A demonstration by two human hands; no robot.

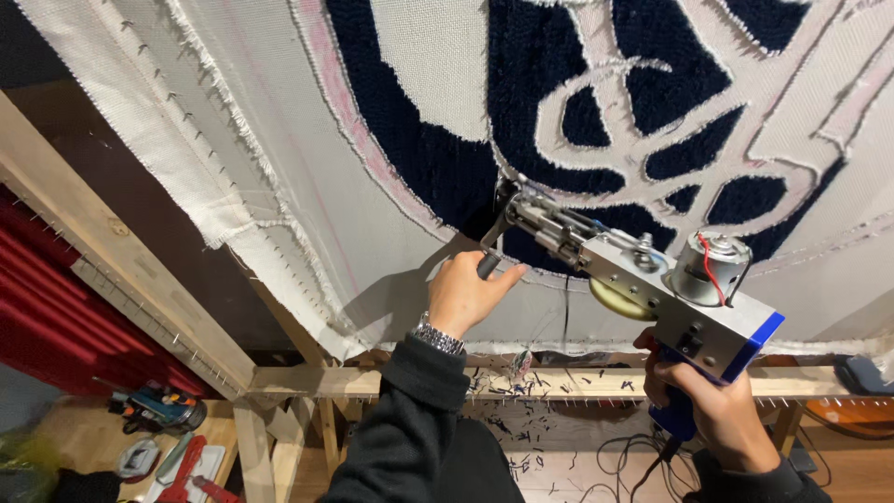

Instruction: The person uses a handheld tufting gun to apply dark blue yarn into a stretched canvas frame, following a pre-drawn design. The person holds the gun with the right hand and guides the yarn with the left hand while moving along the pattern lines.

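Note:
A silver and blue tufting gun (pixel 652 279) points up-left at a stretched white cloth (pixel 307 177) with dark navy tufted yarn areas (pixel 447 177). Its needle tip touches the cloth at the edge of the navy part. My left hand (pixel 463 293), with a metal wristwatch, grips the gun's black front handle. My right hand (pixel 708 401) is wrapped around the blue rear grip below the motor. A thin dark yarn strand hangs under the gun.
The cloth is pinned on a wooden frame (pixel 140 279) with rows of nails along its bars. Yarn scraps lie on the lower bar (pixel 521 377). Tools lie on the floor at lower left (pixel 158 410). Cables lie on the floor at lower right (pixel 624 456). Red curtain at left.

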